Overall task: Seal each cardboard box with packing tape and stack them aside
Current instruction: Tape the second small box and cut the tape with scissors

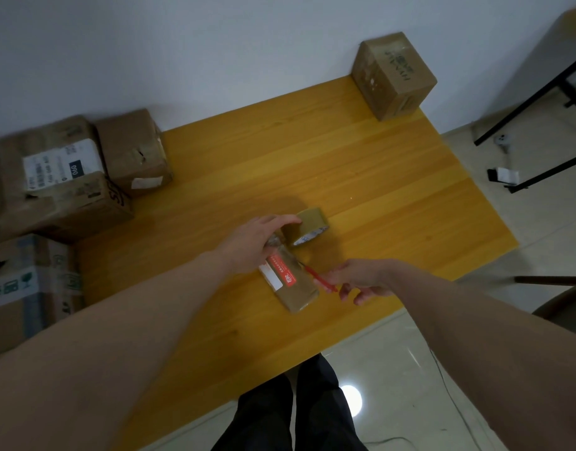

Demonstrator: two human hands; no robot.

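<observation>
Reaching over the yellow wooden worktop (361, 177), both hands are at a small flat cardboard box (293, 284) lying near the front-centre of the surface, with a red-and-white label on its top face. Left hand (257, 239) has fingers curled over the brown packing tape roll (309, 226), which sits just behind the small box, touching or nearly touching its far end; a strip of tape seems to run from roll onto box, blurred so not certain. Right hand (361, 278) pinches a red cutter (319, 278), its tip on the box's right edge near the tape; other fingers loosely curled. Far right corner of worktop: one closed cardboard box (394, 76) against the wall, well apart from the hands. Left edge: a cluster of boxes, a labelled box (58, 177), a plain brown box (133, 151) just beside it, and a box with green markings (29, 288) nearer the camera. Person's dark trousers (299, 408) show below the worktop edge, over a pale tiled floor (475, 369).
</observation>
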